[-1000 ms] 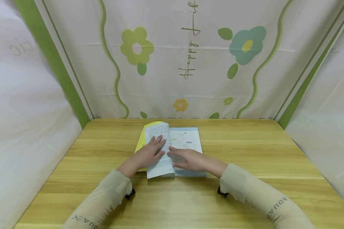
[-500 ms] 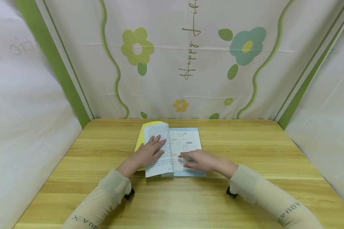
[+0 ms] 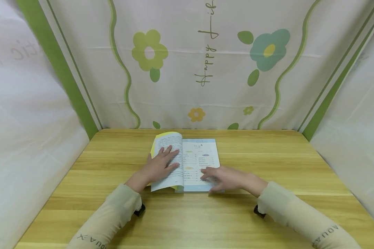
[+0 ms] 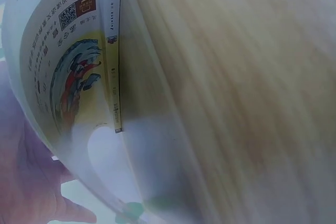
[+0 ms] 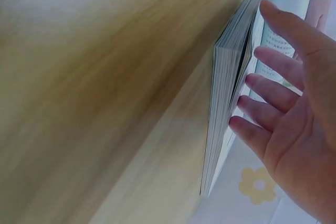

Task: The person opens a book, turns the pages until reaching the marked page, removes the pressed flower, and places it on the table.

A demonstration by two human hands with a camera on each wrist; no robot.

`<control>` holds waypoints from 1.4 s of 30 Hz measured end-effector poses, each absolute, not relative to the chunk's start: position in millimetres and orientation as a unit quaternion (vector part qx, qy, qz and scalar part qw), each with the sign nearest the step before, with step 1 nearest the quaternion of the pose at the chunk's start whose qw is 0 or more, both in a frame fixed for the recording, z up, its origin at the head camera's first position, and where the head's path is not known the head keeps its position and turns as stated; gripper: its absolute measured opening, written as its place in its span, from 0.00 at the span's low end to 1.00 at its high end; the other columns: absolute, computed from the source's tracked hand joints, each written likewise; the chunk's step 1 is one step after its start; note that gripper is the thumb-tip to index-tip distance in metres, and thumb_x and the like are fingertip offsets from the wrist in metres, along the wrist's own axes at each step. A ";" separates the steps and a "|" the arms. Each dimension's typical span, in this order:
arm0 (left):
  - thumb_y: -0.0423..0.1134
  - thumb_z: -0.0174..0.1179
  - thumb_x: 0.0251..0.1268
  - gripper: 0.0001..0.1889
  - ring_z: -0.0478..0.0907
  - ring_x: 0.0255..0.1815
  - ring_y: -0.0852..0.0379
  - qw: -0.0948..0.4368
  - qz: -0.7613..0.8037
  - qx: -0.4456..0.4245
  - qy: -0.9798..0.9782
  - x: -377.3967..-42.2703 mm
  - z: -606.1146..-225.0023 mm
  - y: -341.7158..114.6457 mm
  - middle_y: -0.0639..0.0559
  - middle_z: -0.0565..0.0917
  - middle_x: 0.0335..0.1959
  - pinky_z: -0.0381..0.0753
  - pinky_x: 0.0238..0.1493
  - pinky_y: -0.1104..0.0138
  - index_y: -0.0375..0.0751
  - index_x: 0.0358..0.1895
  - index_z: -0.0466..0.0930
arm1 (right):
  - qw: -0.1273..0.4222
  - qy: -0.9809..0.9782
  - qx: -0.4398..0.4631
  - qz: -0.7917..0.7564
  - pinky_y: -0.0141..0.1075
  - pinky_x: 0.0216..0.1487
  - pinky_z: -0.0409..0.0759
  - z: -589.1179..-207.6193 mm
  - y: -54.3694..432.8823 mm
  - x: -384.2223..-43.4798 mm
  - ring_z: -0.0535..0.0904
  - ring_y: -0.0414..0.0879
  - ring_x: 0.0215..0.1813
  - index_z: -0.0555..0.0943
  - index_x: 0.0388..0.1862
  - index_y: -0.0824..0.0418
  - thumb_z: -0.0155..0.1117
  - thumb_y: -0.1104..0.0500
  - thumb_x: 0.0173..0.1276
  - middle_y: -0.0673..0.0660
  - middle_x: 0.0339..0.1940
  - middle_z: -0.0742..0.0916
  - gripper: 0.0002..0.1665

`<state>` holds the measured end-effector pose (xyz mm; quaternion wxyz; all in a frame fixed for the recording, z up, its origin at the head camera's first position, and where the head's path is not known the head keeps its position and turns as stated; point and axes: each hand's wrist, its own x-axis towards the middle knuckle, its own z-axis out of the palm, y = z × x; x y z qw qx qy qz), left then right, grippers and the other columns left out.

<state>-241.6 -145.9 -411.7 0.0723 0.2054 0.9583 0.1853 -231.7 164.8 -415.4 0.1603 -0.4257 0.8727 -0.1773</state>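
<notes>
An open book (image 3: 191, 162) lies on the wooden table, its left-hand leaves (image 3: 171, 140) curving up over a yellow cover (image 3: 152, 150). Across those leaves rests my left hand (image 3: 159, 167), fingers spread and pressing them down. My right hand (image 3: 223, 178) hovers at the lower right edge of the right-hand page, with loosely bent fingers. In the right wrist view, the fingertips (image 5: 239, 121) are close to the book's thick page edges (image 5: 223, 87), and the palm holds nothing. A printed inner page with a colourful picture (image 4: 79, 82) shows beneath the curved leaf in the left wrist view.
The wooden table (image 3: 199, 221) extends around the book on every side. Behind it hangs a white curtain with printed flowers (image 3: 149, 52), and pale fabric walls (image 3: 352, 121) stand to either side. Dark wrist-worn devices (image 3: 259, 211) sit under both sleeves.
My right hand has moved right, from the book's middle fold to the right page's outer edge. Under my left hand, the leaves have shifted left, covering more of the yellow cover.
</notes>
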 end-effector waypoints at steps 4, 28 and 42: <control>0.62 0.51 0.78 0.36 0.39 0.83 0.34 0.083 0.183 0.204 0.958 -240.5 -411.1 -146.4 0.44 0.47 0.84 0.40 0.70 0.27 0.55 0.83 0.57 | 0.174 0.871 -0.425 -0.176 0.55 0.75 0.61 -415.2 168.8 -230.4 0.61 0.57 0.79 0.79 0.68 0.56 0.75 0.47 0.67 0.58 0.79 0.69 0.34; 0.41 0.54 0.79 0.29 0.40 0.82 0.31 0.060 0.204 0.254 0.944 -241.1 -411.5 -159.7 0.38 0.48 0.83 0.50 0.75 0.36 0.42 0.80 0.63 | 0.191 0.874 -0.414 -0.171 0.52 0.74 0.64 -410.8 178.7 -233.3 0.65 0.55 0.78 0.81 0.67 0.57 0.75 0.50 0.67 0.57 0.76 0.73 0.31; 0.44 0.38 0.86 0.28 0.35 0.83 0.36 0.119 0.204 0.241 0.941 -244.1 -413.9 -155.7 0.43 0.43 0.84 0.47 0.78 0.42 0.43 0.83 0.53 | 0.199 0.867 -0.425 -0.169 0.51 0.74 0.65 -405.7 183.1 -232.4 0.66 0.53 0.77 0.83 0.65 0.58 0.70 0.57 0.70 0.57 0.77 0.72 0.25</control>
